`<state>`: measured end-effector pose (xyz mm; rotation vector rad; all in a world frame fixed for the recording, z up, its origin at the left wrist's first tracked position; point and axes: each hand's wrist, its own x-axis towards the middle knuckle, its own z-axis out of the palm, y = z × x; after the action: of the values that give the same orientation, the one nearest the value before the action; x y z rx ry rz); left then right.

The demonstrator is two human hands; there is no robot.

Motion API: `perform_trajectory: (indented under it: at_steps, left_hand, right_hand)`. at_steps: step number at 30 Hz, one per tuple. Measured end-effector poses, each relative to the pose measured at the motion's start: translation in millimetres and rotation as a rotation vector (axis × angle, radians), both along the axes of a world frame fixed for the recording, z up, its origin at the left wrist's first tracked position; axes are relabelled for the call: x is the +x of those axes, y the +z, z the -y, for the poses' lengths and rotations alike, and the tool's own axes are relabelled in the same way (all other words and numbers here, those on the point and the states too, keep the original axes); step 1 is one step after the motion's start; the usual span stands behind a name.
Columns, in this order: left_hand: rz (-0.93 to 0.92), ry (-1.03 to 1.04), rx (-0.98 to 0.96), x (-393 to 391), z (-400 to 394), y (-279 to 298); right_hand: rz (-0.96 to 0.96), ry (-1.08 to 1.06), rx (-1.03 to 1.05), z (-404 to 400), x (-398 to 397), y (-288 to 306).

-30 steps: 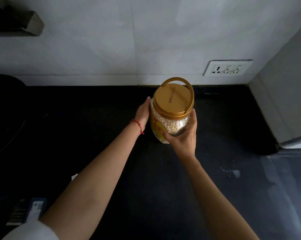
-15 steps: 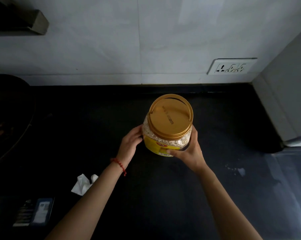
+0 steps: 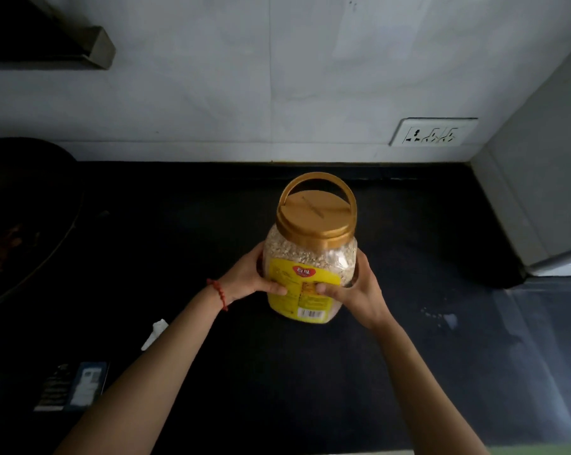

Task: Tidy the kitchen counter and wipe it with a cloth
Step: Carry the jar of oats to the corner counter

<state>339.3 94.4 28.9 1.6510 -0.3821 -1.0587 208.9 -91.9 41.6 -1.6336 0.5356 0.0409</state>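
Both hands grasping jar (image 3: 310,257), left hand (image 3: 249,277), right hand (image 3: 356,290), black counter (image 3: 409,231)

A dark pan (image 3: 25,221) is sitting at left — a wall socket (image 3: 433,132) is showing above, a dark packet (image 3: 72,385) lying near the front.

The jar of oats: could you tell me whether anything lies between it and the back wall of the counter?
Nothing visible does. Both hands, left and right, grip the jar, and the dark counter behind it up to the wall shows bare. The crumpled tissue lies nearer, to the left.
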Motion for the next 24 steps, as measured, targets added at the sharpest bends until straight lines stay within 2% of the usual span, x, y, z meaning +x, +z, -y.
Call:
perform_trajectory:
  at_steps: [3,8,13,18,24]
  left_hand:
    - [-0.057,0.149,-0.041,-40.8,-14.5,4.0]
    - [-0.118,0.547,-0.147,-120.8,-23.1,11.0]
    - [-0.089,0.844,-0.251,-185.9,-37.1,28.7]
    - [-0.062,1.088,-0.215,-245.7,-65.1,39.9]
    - [0.003,1.341,-0.112,-314.8,-110.5,51.7]
  right_hand:
    - [-0.015,-0.007,0.065,-6.8,-8.7,6.2]
    - [-0.034,0.12,0.111,-19.2,-28.7,22.3]
    - [0.021,0.258,0.272,-44.6,-64.4,40.4]
    - [0.026,0.421,0.373,-77.9,-100.5,42.7]
    - [-0.007,0.649,0.393,-140.0,-120.5,43.6]
